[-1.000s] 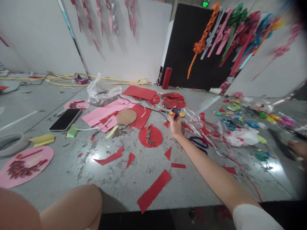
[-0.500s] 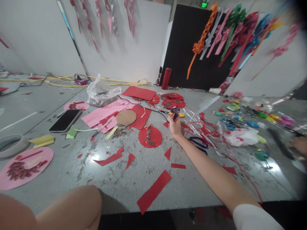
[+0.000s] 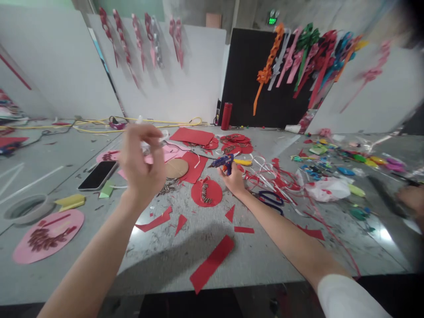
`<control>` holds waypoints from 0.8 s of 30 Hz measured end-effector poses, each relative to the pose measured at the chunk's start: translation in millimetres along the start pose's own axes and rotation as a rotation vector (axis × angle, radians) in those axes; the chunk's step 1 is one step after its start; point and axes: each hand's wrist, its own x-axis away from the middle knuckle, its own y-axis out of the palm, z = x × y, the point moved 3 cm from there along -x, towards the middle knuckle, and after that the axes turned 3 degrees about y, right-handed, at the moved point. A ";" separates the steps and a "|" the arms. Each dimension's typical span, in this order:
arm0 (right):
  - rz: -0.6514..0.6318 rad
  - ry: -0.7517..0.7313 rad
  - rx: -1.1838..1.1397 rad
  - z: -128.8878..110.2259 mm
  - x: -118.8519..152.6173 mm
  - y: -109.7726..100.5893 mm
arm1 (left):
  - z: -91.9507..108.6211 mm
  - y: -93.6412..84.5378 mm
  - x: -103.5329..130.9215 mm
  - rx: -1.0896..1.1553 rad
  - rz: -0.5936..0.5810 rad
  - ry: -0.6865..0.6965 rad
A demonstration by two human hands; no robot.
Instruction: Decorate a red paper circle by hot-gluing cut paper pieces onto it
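Note:
My right hand [image 3: 232, 176] is wrapped round the handle of a blue glue gun [image 3: 226, 162], its nozzle pointing left. Raised over the table on the left, my left hand [image 3: 144, 154] has its fingers curled; whether anything small is between them is not clear. Below the glue gun lies a red paper circle [image 3: 215, 194] with a curved row of small brown pieces on it. Left of that circle is a pile of loose brown pieces [image 3: 168, 186], beside a round cardboard disc [image 3: 176, 168].
A phone [image 3: 97, 175], a tape roll [image 3: 28, 209] and a decorated pink circle [image 3: 49, 236] lie left. Blue-handled scissors [image 3: 271, 198] and tangled red strips are right. A red bottle [image 3: 226, 116] stands behind. A person's hand [image 3: 410, 198] shows far right.
My left hand has risen from the lower left to above the table. The glue gun in my right hand has turned to point left and moved slightly left. The whole view has tilted up.

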 end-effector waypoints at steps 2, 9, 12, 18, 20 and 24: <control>-0.018 -0.010 0.047 -0.1 1.0 2.5 | -29.8 13.0 14.1 -0.116 -0.145 -0.011; -0.015 0.001 0.125 5.7 2.1 7.6 | -136.7 46.8 100.7 -0.327 -0.670 -0.241; -0.033 -0.035 0.190 4.2 3.4 9.1 | -142.7 50.9 118.1 -0.338 -0.661 -0.173; -0.062 -0.105 0.308 -2.1 7.2 10.6 | -142.9 61.7 128.7 -0.386 -0.690 -0.138; -0.078 -0.110 0.324 -1.9 7.4 11.5 | -143.8 64.7 130.2 -0.392 -0.695 -0.144; -0.106 -0.067 0.319 1.3 6.7 13.3 | -145.0 67.4 132.2 -0.373 -0.686 -0.148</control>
